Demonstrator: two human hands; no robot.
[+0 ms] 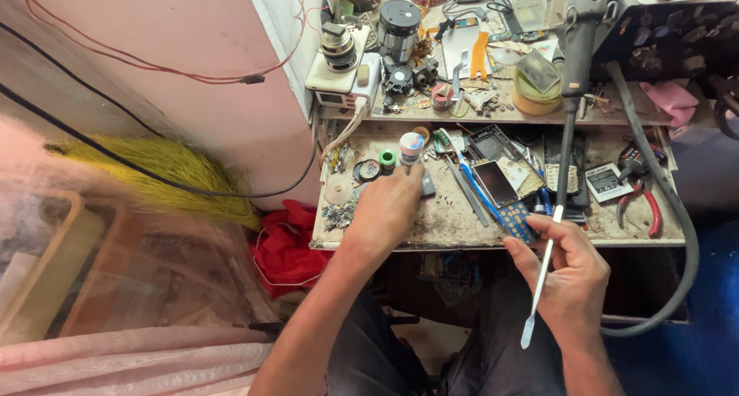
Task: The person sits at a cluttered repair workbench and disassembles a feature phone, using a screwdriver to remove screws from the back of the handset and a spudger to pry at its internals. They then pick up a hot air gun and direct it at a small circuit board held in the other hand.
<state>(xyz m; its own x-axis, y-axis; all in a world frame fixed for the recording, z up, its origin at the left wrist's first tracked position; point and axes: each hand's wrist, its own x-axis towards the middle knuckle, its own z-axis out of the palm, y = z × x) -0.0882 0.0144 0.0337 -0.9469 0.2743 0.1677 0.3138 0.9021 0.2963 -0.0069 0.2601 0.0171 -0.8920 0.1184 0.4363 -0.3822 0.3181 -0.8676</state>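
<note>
My left hand [389, 207] rests on a dirty wooden workbench [454, 227], its fingertips on a small dark flat part [428, 185] next to a small white jar [411, 147]. My right hand [568, 269] hovers at the bench's front edge, shut on a thin flat metal pry tool [539, 284] that points down toward my lap. A blue keypad phone [504, 196] with an exposed screen lies on the bench just above my right hand. Loose phone parts lie beside it.
Red-handled pliers [645, 207], a battery [606, 182], tweezers [466, 192] and a solder reel [387, 160] lie on the bench. A cluttered upper shelf [493, 115] holds a hot-air handle [577, 42] with a thick hose [677, 211]. Pink wall [192, 50] and red cloth [289, 246] at left.
</note>
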